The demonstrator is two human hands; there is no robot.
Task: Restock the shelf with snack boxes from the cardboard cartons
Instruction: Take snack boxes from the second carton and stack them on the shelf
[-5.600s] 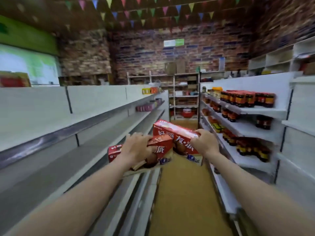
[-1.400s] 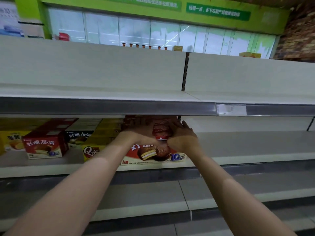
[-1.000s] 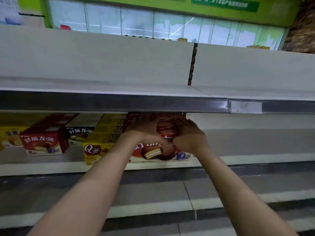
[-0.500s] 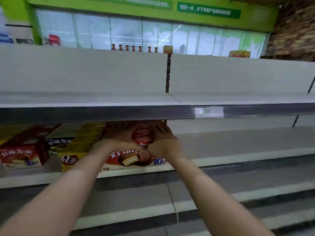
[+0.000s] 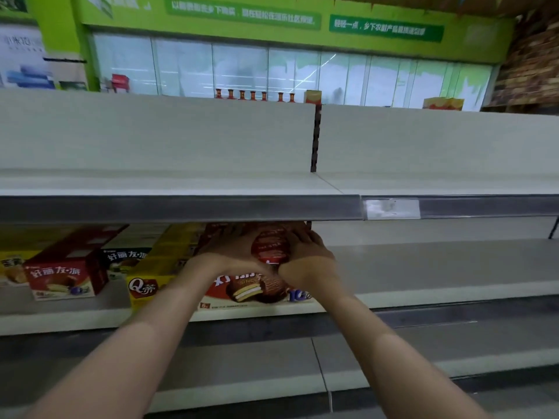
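Two red snack boxes sit stacked on the middle shelf (image 5: 438,290), right of a yellow Q box (image 5: 144,291). The lower red box (image 5: 242,294) faces me with a chocolate pie picture. The upper red box (image 5: 270,247) lies on top of it, reaching back under the shelf above. My left hand (image 5: 225,257) grips the upper box from the left, fingers curled over its top. My right hand (image 5: 307,261) grips its right side. My fingertips are partly hidden beneath the upper shelf's rail (image 5: 181,208).
Left of the yellow box stand a dark box (image 5: 127,258) and another red snack box (image 5: 65,279). The middle shelf right of my hands is bare. A price tag holder (image 5: 391,208) sits on the upper rail. Lower shelves (image 5: 242,388) jut out below my forearms.
Several seconds ago I carried one red box in each hand down the aisle. Since then both boxes have reached the middle shelf, and over the last second my hands have stayed on them.
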